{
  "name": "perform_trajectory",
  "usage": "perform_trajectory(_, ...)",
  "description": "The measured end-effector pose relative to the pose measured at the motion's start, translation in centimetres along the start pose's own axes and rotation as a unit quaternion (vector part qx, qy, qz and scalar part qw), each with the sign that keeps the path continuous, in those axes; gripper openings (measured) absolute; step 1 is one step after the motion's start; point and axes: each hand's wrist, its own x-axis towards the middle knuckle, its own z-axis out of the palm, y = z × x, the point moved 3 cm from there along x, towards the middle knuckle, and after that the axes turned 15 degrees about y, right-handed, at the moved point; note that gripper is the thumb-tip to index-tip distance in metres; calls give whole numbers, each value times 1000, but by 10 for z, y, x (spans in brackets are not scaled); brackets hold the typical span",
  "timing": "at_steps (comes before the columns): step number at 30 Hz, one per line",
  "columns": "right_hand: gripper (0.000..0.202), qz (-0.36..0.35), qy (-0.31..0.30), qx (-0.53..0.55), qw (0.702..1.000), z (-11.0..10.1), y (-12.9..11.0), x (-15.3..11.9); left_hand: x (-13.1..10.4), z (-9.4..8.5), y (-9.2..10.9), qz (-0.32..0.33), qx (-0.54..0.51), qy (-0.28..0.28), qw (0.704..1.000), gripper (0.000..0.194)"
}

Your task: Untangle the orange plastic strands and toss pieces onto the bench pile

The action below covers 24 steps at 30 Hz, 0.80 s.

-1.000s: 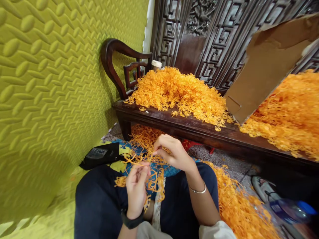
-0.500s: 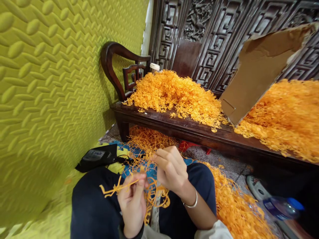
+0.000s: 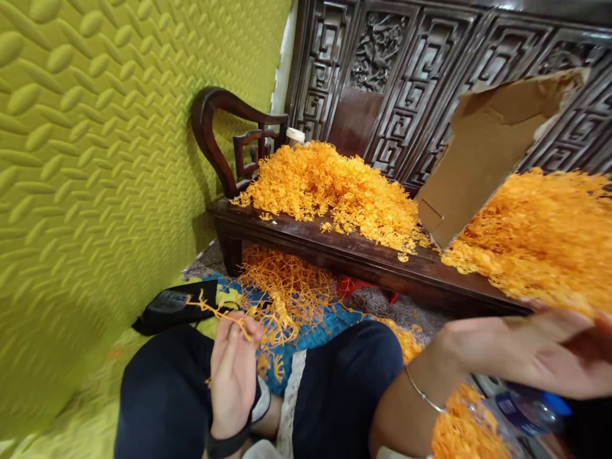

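Note:
My left hand (image 3: 234, 373) is closed on a thin, branched orange plastic strip (image 3: 210, 307), which sticks out to the left above my lap. My right hand (image 3: 540, 350) reaches far out to the right, beside the large heap of small orange plastic pieces (image 3: 549, 236) on the bench. Its fingers look stretched apart, though they are blurred and partly cut off by the picture edge. In front of my knees lies a tangle of orange strips (image 3: 287, 293), on blue sheeting (image 3: 318, 325).
A second orange heap (image 3: 329, 185) lies on the dark wooden bench (image 3: 306, 239), with a cardboard sheet (image 3: 478, 159) between the heaps. A white-lidded jar (image 3: 295, 136) stands behind. A yellow padded wall (image 3: 119, 159) rises at left. A bottle (image 3: 526, 408) lies below my right arm.
My right hand has moved from beside the left hand out to the right, over to the bench's right heap. My left hand has shifted slightly left and down, still with a strip.

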Motion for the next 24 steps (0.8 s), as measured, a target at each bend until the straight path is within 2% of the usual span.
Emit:
perform_trajectory(6,35,41,-145,9,989,60,19,-34,4,-8,-2,-69,-69,29,995,28)
perform_trajectory(9,31,85,-256,40,962,83,21,-52,7,-11,3,-66,-95,53,992,31)
perform_trajectory(10,29,105,-314,62,942,90,19,-60,8,-12,6,-60,-101,56,991,31)
perform_trajectory(12,29,131,-441,114,881,101,10,-77,10,-12,9,-48,-111,58,991,31)
perform_trajectory(13,33,127,-497,137,848,106,5,-87,10,-12,10,-45,-115,57,991,32)
perform_trajectory(15,48,91,-568,169,800,118,-2,-103,11,-13,13,-44,-122,53,990,31)
perform_trajectory(17,52,74,-605,184,771,129,-2,-117,12,-14,14,-43,-123,51,990,31)
perform_trajectory(20,32,112,-634,191,741,142,4,-129,14,-16,15,-35,-109,51,992,29)
perform_trajectory(22,24,134,-612,198,754,144,6,-129,14,-15,13,-31,-60,34,997,29)
perform_trajectory(24,23,142,-559,213,788,141,4,-123,14,-14,10,-7,26,17,999,30)
